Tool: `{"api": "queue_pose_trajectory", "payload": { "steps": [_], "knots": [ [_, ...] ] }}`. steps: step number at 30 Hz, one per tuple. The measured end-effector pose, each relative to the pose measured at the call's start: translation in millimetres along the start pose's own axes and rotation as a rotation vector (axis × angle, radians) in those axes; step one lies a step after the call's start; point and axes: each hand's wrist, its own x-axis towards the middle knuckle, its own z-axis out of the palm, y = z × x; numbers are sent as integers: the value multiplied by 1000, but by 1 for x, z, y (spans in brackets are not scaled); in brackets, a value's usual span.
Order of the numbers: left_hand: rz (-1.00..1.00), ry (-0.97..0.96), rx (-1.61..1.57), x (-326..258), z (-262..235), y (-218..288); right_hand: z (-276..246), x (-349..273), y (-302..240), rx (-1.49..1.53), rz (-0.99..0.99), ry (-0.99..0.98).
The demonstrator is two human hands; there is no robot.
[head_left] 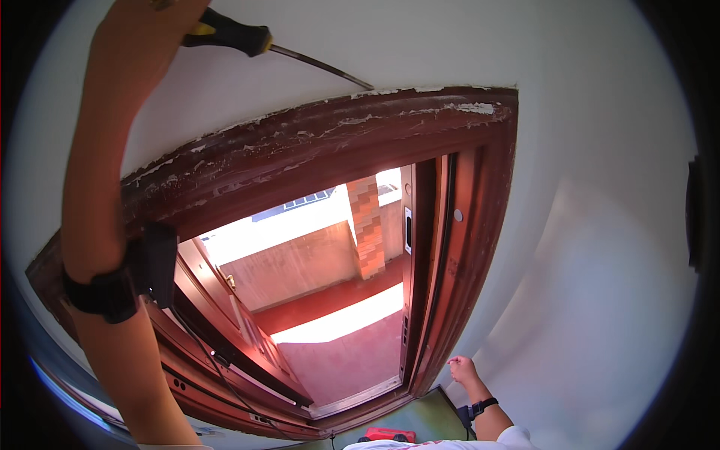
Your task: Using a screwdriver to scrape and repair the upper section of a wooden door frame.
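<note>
Head view: left hand's (142, 15) screwdriver (277, 52) meets door frame (360, 131).

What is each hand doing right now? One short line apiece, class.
Left hand: raised, closed on the screwdriver, whose tip meets the top of the door frame.
Right hand: hanging low beside the frame, fingers curled, holding nothing.

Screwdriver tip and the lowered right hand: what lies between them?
In the head view, between the screwdriver tip and the right hand lies the dark red wooden door frame, its top rail paint-flecked, and the open doorway showing a sunlit terrace.
</note>
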Motion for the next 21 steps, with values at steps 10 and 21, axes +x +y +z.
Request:
{"api": "queue_pose_trajectory", "payload": {
  "steps": [10, 21],
  "knots": [
    [-132, -47, -311, -21, 11, 77, -25, -32, 63, -1050, 281, -156],
    [-243, -140, -172, -15, 9, 112, -58, -58, 41, -672, 311, 4]
  ]
}}
